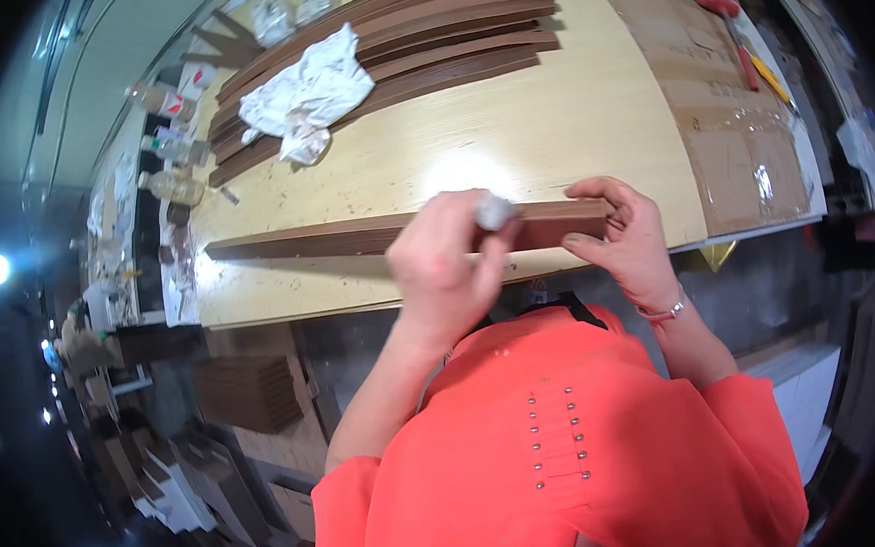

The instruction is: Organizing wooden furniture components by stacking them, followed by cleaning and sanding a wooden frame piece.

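A long brown wood-look strip (325,240) lies along the near part of the pale table. My left hand (439,263) is closed around a small whitish thing with a round end (495,211), held just over the strip; the rest of it is hidden by my fingers. At the strip's right end, my right hand (627,234) grips it, thumb on the near side and fingers on the far side. A bracelet circles my right wrist.
Similar brown strips (463,31) lie stacked at the back, under a crumpled white cloth (311,91). Plastic bottles (172,187) stand at the left edge. On the right are a cardboard sheet (742,170), a red-headed mallet (717,0) and a yellow-handled tool (770,81). More brown pieces (247,393) sit below.
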{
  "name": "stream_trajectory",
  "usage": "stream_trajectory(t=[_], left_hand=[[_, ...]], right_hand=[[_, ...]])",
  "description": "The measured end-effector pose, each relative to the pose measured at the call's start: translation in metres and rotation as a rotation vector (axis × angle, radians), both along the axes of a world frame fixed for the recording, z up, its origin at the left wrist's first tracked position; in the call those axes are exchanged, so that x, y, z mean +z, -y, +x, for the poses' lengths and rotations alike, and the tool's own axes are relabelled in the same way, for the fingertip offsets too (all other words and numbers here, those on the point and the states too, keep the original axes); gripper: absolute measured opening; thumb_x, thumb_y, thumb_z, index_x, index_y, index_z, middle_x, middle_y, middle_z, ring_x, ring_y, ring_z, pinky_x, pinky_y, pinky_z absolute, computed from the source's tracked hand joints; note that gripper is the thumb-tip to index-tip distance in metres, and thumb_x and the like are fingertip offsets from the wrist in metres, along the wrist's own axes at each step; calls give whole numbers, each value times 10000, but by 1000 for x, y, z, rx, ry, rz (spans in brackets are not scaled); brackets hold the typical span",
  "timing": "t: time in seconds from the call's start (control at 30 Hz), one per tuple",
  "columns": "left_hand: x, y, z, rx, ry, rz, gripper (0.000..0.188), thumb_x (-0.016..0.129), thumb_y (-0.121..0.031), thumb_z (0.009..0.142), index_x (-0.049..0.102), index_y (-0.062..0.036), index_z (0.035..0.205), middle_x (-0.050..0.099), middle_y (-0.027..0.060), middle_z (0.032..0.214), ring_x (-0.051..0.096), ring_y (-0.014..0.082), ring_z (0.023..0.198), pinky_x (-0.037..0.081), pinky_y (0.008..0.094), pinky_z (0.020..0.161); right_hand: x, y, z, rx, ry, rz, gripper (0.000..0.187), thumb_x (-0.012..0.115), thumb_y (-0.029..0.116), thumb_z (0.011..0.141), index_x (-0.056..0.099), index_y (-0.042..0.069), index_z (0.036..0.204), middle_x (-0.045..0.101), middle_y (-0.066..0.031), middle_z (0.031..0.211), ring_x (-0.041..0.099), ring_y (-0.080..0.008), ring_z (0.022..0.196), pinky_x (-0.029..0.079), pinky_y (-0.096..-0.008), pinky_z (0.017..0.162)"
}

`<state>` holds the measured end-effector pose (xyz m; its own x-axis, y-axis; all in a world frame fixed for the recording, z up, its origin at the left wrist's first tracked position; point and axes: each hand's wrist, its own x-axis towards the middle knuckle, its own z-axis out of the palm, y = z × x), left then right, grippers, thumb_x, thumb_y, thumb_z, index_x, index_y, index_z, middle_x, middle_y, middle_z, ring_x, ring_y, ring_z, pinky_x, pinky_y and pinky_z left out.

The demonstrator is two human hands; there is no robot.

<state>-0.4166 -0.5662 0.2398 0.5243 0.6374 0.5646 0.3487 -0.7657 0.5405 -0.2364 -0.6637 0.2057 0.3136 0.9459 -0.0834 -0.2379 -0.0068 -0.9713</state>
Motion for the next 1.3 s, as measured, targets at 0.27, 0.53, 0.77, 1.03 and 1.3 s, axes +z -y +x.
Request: stream_trajectory(t=[0.27, 0.53, 0.77, 1.03, 1.3], left_hand=[[-38, -41, -136, 748, 69, -248, 167, 677, -117, 830, 591, -8, 924, 630, 94, 785, 605, 215, 670, 477, 340, 634], [-54, -45, -109, 546, -37, -94, 175, 718, -112, 783, 601, -24, 879, 618, 109, 790, 603, 252, 691, 487, 352, 646], [-76, -124, -233, 1031, -59, -213, 204, 691, -218, 808, 582, -46, 819, 601, 102, 740, 595, 268, 668, 461, 386, 605], [-88, -120, -229, 741, 3, -161, 216, 717, -167, 777, 596, -37, 900, 609, 96, 777, 606, 249, 671, 485, 360, 615], [-125, -264, -423, 1208, -245, -247, 225, 689, -240, 794, 582, -52, 856, 661, 118, 757, 642, 331, 742, 482, 440, 667]], right_hand=[[-6, 1, 7, 34, 117, -178, 353, 715, -73, 703, 576, -45, 1026, 607, -60, 923, 595, -100, 858, 499, -224, 757], [8, 0, 11, 38, 279, -268, 351, 695, -93, 653, 568, -34, 975, 590, -45, 893, 581, -92, 828, 501, -214, 702], [1, -1, 4, 57, 295, -305, 372, 715, -68, 615, 566, 1, 949, 585, -10, 872, 560, -57, 777, 459, -176, 638], [-3, 6, 16, -36, 341, -396, 413, 727, -23, 557, 569, 31, 935, 565, 11, 855, 551, -82, 765, 414, -196, 625], [3, 7, 13, -70, 303, -527, 463, 790, 67, 504, 568, 44, 909, 559, 25, 815, 544, -89, 759, 409, -203, 652]])
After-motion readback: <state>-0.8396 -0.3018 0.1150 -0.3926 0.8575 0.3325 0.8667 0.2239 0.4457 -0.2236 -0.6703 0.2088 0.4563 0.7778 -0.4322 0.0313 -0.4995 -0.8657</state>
